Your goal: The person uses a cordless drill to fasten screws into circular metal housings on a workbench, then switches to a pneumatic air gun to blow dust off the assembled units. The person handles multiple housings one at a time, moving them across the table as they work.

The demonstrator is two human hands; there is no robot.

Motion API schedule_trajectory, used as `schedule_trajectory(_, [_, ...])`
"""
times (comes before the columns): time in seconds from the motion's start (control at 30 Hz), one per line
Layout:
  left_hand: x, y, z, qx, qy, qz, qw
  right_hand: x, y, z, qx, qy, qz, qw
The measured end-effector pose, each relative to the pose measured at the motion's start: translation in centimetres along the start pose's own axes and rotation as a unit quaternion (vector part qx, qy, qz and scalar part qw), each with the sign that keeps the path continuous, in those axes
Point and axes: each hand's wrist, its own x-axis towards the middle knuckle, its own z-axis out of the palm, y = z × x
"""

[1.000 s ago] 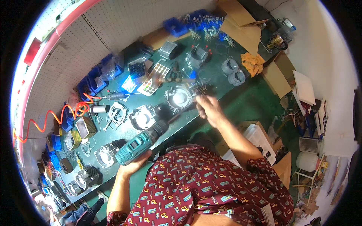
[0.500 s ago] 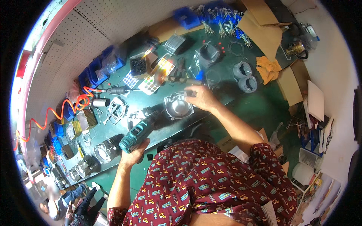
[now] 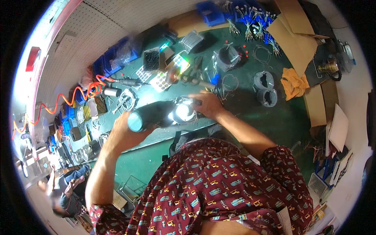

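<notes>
My left hand [image 3: 124, 132] is closed around a teal and black power driver [image 3: 154, 112]. The tool lies nearly level, its round teal end toward me and its far end at a round metal housing [image 3: 184, 112]. Whether its tip touches the housing is hidden. On the housing's right side, my right hand [image 3: 210, 105] has its fingers bent over the rim, gripping it. A bright patch of light falls on the domed middle of the housing, which rests on the green bench [image 3: 243, 113].
Beyond lie sticker sheets [image 3: 160, 82], a black box of small parts [image 3: 152, 59] and an air tool [image 3: 131, 82] on a coiled orange hose [image 3: 94, 89]. Rightward are grey ring parts [image 3: 268, 98], an orange cloth [image 3: 294, 83] and cardboard [image 3: 291, 43]. Another person [image 3: 68, 192] is at lower left.
My left hand has brought the driver up and turned it toward the housing. My right fingers have closed in on the housing's rim. The whole view has shifted slightly.
</notes>
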Motion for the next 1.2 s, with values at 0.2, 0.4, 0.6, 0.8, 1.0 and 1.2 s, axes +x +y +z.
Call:
schedule_trajectory(0.2, [1.2,3.1,-0.9,0.034,0.008,-0.052,0.998,0.1,1.2,0.4,0.01,-0.007,-0.035,0.999])
schedule_trajectory(0.4, [1.2,3.5,-0.2,0.014,-0.014,-0.066,0.998,0.2,1.6,0.5,0.033,-0.022,-0.042,0.998])
schedule_trajectory(0.6, [1.2,2.6,0.2,0.055,0.002,-0.026,0.998,0.5,1.9,0.6,0.031,-0.012,-0.069,0.997])
schedule_trajectory(0.8, [0.8,2.2,-0.1,0.014,-0.01,-0.007,1.0,0.2,1.0,-0.3,0.024,-0.005,-0.012,1.0])
schedule_trajectory(1.0, [-3.5,-0.2,0.7,-0.193,0.041,0.017,0.98,-1.5,2.8,-4.5,0.443,0.057,0.178,0.877])
schedule_trajectory(1.2, [-7.9,-5.3,6.0,-0.343,0.061,-0.081,0.934,-4.1,-0.8,-7.2,0.522,0.09,0.27,0.804])
